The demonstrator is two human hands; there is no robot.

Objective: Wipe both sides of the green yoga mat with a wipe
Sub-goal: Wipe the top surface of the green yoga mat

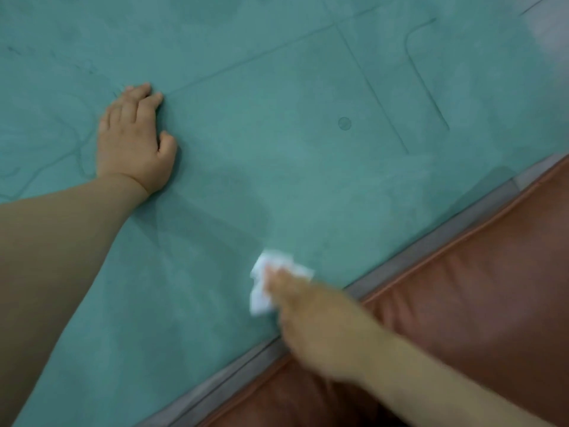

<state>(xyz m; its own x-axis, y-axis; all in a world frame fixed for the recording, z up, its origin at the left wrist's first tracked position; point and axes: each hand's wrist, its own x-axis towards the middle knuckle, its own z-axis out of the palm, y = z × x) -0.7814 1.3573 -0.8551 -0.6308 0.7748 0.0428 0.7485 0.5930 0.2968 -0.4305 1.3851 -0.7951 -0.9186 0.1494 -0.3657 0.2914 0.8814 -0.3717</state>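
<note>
One mat: we see the green yoga mat (277, 134) lying flat and filling most of the frame, from the upper left down to a diagonal edge at the lower right; thin printed lines and a small round mark show on its upper right part.
Wipe: we see the white wipe (261, 291), crumpled, lying on the mat at lower centre, just beside that diagonal edge.
Right hand: our right hand (304, 315) comes in from the lower right, blurred, fingers curled on the wipe and pressing it to the mat.
Left hand: our left hand (135, 143) rests palm down on the mat at centre left, fingers straight and close together, thumb set apart, holding nothing.
Floor: a grey strip of floor (431, 245) runs along the mat's edge.
Cushion: a reddish-brown cushion (477, 288) fills the lower right corner.
</note>
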